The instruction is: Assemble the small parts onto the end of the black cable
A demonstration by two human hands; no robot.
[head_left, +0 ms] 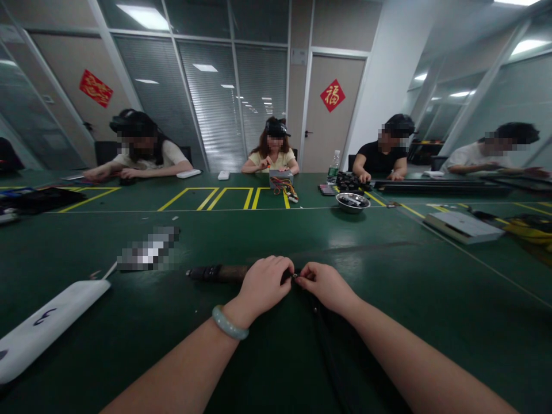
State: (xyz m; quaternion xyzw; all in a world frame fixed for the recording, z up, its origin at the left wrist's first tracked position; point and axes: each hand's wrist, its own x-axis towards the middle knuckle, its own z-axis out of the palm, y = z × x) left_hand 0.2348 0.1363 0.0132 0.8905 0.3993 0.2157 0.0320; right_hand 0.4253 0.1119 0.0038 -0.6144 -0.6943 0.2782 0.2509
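In the head view, the left hand [264, 283] was closed around the near end of a dark, rod-like tool [218, 272] that lay flat on the green bench [388, 276], its far end pointing away to the left. The right hand [324, 284] met it fingertip to fingertip, pinching a small glinting part [295, 277] at the tool's tip; what that part was could not be made out. A dark cord or strap [321, 322] ran from the tip back toward the person, between the forearms. The tool looked stiff and fairly light, with a worn brownish middle that probably offered a fair grip; the shaft seemed the place to hold it, while the tiny part likely called for a fingertip pinch and could slip. The cord looked limp. A white flat device [47, 322] lay well to the left, a metal bowl [352, 202] far across the bench, where other people sat working.
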